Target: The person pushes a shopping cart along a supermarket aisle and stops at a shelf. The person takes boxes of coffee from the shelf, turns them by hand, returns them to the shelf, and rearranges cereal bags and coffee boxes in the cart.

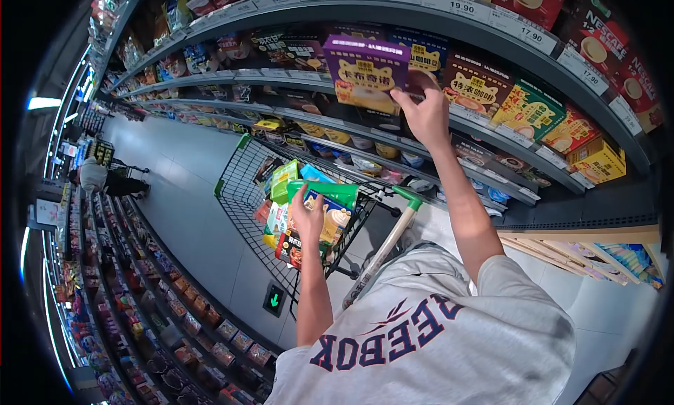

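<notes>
Packs (pixel 284 179) already lie in our cart (pixel 243 141); our right hand (pixel 427 115) pinches a purple box (pixel 366 71), not yet inside, by the shelf (pixel 497 136) edge; our left hand's (pixel 307 219) grip, we cannot tell.

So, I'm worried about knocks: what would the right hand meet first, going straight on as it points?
Beyond the purple box it holds, the right hand would probably meet the blue box behind, though depth is unclear.
</notes>
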Available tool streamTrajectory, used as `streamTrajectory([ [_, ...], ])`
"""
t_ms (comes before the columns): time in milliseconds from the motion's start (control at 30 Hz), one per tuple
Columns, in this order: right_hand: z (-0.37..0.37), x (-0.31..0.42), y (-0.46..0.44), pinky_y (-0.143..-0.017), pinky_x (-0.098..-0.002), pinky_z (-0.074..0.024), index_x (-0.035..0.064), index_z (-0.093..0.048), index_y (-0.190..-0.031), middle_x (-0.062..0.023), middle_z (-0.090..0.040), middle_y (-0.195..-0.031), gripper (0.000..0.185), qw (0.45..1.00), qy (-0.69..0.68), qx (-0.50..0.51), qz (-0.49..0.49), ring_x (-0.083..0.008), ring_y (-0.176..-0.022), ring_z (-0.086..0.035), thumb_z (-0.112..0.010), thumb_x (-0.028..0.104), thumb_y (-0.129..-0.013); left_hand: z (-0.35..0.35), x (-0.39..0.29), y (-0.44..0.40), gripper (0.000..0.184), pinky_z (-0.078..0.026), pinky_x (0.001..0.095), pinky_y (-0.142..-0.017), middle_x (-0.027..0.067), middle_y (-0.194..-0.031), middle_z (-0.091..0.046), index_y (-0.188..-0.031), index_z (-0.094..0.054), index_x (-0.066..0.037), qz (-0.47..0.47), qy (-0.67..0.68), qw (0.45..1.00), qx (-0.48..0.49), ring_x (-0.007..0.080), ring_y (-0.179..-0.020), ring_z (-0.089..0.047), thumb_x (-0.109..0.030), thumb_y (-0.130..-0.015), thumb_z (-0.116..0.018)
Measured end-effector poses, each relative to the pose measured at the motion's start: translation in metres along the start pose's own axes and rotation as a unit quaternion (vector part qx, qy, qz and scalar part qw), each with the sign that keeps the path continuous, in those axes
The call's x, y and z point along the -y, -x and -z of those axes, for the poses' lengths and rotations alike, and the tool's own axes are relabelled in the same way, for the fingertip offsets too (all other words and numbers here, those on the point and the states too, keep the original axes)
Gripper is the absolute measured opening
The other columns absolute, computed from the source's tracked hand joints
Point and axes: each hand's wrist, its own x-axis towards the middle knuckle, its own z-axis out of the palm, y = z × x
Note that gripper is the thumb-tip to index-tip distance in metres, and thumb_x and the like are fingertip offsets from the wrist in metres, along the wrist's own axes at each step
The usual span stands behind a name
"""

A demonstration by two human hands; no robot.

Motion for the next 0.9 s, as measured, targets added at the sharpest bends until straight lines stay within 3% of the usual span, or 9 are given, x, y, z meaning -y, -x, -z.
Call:
streamTrajectory([
  [67,-0.013,-0.008,-0.018,-0.08,-0.0337,-0.0569,0.0005,-0.067,-0.116,-0.0122,-0.071,-0.104,0.034,0.999,0.032,-0.006,0.01,-0.0247,-0.085,-0.073,-0.077,0.008,-0.085,0.008,0.059,0.006,0.06,-0.043,0.045,-0.108,0.0263,-0.132,-0.06,-0.136,-0.06,0.0,0.025,-0.071,0.997,0.002,0.0405,-0.123,-0.057,-0.017,-0.082,-0.079],
  [167,-0.034,-0.026,-0.033,-0.08,-0.0372,-0.0562,0.0009,-0.067,-0.115,-0.0125,-0.069,-0.099,0.034,0.992,0.093,-0.05,0.065,-0.0286,-0.088,-0.072,-0.078,0.008,-0.083,0.016,0.109,0.019,0.067,-0.046,0.0471,-0.105,0.0265,-0.126,-0.06,-0.136,-0.059,0.001,0.061,-0.112,0.99,0.066,0.0406,-0.122,-0.056,-0.018,-0.076,-0.083],
  [400,-0.061,-0.049,-0.039,-0.082,-0.0419,-0.0552,0.0003,-0.066,-0.117,-0.0166,-0.067,-0.105,0.039,0.985,0.126,-0.095,0.071,-0.035,-0.094,-0.069,-0.078,0.006,-0.081,0.012,0.124,0.044,0.074,-0.044,0.0455,-0.106,0.0286,-0.131,-0.051,-0.139,-0.054,-0.001,0.048,-0.183,0.981,0.03,0.0436,-0.122,-0.053,-0.018,-0.074,-0.085],
  [433,-0.061,-0.051,-0.04,-0.081,-0.0342,-0.0577,-0.0033,-0.066,-0.119,-0.0147,-0.068,-0.107,0.037,0.981,0.157,-0.087,0.075,-0.026,-0.092,-0.072,-0.078,0.005,-0.085,0.013,0.123,0.046,0.076,-0.043,0.0449,-0.107,0.0282,-0.13,-0.051,-0.141,-0.05,0.0,0.077,-0.167,0.983,0.027,0.0427,-0.122,-0.052,-0.017,-0.075,-0.084],
  [533,-0.069,-0.059,-0.039,-0.08,-0.0349,-0.057,-0.0032,-0.067,-0.12,-0.0147,-0.069,-0.106,0.038,0.983,0.157,-0.084,0.029,-0.026,-0.091,-0.072,-0.078,0.008,-0.085,0.009,0.135,0.058,0.075,-0.044,0.0448,-0.104,0.0247,-0.126,-0.054,-0.141,-0.049,0.001,0.069,-0.106,0.991,-0.053,0.0397,-0.118,-0.054,-0.021,-0.078,-0.082],
  [767,-0.081,-0.08,-0.036,-0.084,-0.039,-0.0552,-0.0009,-0.068,-0.119,-0.0176,-0.071,-0.108,0.037,0.976,0.206,-0.071,-0.013,-0.0313,-0.095,-0.072,-0.075,0.018,-0.088,0.02,0.146,0.045,0.074,-0.044,0.0438,-0.103,0.0241,-0.127,-0.051,-0.143,-0.047,0.003,0.093,-0.121,0.986,-0.066,0.0379,-0.116,-0.055,-0.022,-0.081,-0.08],
  [900,-0.078,-0.08,-0.036,-0.084,-0.0394,-0.0551,-0.0002,-0.068,-0.119,-0.0188,-0.072,-0.108,0.037,0.972,0.228,-0.052,-0.023,-0.0331,-0.095,-0.072,-0.073,0.021,-0.089,0.032,0.135,0.019,0.08,-0.042,0.045,-0.107,0.0292,-0.133,-0.045,-0.147,-0.04,0.006,0.089,-0.099,0.989,-0.059,0.044,-0.121,-0.051,-0.02,-0.082,-0.078],
])
